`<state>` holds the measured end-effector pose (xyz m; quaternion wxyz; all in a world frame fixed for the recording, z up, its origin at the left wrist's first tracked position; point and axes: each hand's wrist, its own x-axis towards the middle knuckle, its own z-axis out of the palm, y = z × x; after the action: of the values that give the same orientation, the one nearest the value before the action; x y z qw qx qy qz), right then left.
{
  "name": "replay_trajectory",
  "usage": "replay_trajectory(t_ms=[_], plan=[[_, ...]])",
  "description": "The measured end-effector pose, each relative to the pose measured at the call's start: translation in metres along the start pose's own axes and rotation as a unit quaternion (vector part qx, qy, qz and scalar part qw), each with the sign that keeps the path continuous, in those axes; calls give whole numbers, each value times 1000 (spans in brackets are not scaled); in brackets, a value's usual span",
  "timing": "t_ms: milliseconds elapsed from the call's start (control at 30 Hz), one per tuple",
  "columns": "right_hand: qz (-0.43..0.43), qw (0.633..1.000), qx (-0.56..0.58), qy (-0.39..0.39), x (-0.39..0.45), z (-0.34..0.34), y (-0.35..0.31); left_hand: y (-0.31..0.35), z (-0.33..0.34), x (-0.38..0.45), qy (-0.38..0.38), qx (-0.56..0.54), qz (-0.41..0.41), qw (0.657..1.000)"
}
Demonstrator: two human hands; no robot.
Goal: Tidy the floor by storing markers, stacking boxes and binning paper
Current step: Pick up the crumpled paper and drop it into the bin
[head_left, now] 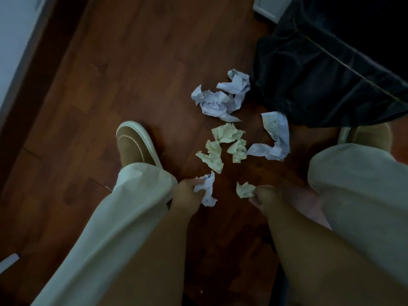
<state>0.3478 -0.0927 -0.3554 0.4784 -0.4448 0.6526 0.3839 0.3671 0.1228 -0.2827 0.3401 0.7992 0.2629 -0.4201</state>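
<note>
Over a dark wooden floor (132, 62), the left hand (187, 193) pinches a crumpled white scrap (206, 188), while the right hand (265, 195) pinches a small yellowish wad (244, 189). Beyond them lie more crumpled papers: yellowish pieces (223, 144) in the middle, white sheets (220, 98) farther off and a white strip (276, 138) to the right (just beside a black bin bag (320, 74)). A brown shoe (134, 144) stands at the left.

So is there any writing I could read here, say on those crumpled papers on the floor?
None can be read.
White paper strip with printed rows, beside the black bin bag: print too small and blurred.
Crumpled white paper in the left hand: faint marks, illegible.
Crumpled yellowish paper in the right hand: no print visible.
</note>
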Motion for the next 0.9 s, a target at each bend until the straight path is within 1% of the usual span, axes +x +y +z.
replay_trajectory(t_ms=[33,100,133,167,233,267,300,367,467,533,567,633,667,700,733,767,800,833,867,900], plan=[[-33,999,-28,-6,-5,-1,-5,7,-9,-4,3,2,17,1000],[-125,979,-158,-5,-20,-3,-17,16,-26,-5,6,27,40,999],[-182,954,-238,13,-29,-7,-24,23,-34,-5,18,21,51,998],[-228,913,-337,19,-41,-10,-32,37,-43,-10,27,1,64,998],[-290,839,-459,19,-71,-15,-51,66,-61,-19,48,-45,93,993],[-300,821,-486,2,-85,-19,-61,86,-70,-25,67,-65,115,989],[-298,811,-504,-11,-102,-23,-70,107,-79,-32,83,-80,136,984],[-329,796,-508,-20,-143,-35,-92,154,-96,-54,124,-111,203,965],[-414,770,-482,-61,-207,-62,-115,226,-117,-101,188,-169,313,916],[-471,738,-480,-53,-245,-85,-124,268,-118,-133,197,-207,383,879],[-491,728,-477,-43,-261,-98,-128,287,-114,-147,189,-223,418,860],[-533,720,-445,0,-285,-126,-134,318,-104,-167,153,-226,478,835],[-568,714,-407,40,-295,-140,-135,332,-98,-173,134,-211,505,826],[-608,711,-342,88,-302,-153,-136,343,-91,-174,121,-188,528,819],[-639,714,-251,134,-307,-165,-136,352,-84,-174,120,-163,546,813],[-649,727,-151,165,-309,-174,-136,358,-78,-169,129,-143,561,805],[-643,742,-64,179,-309,-181,-139,360,-72,-162,147,-126,569,799],[-631,755,-8,175,-305,-186,-143,360,-67,-154,167,-111,572,795],[-623,766,6,160,-300,-190,-148,358,-62,-145,186,-95,564,799],[-616,776,-6,135,-296,-190,-151,353,-57,-136,199,-83,548,808]])
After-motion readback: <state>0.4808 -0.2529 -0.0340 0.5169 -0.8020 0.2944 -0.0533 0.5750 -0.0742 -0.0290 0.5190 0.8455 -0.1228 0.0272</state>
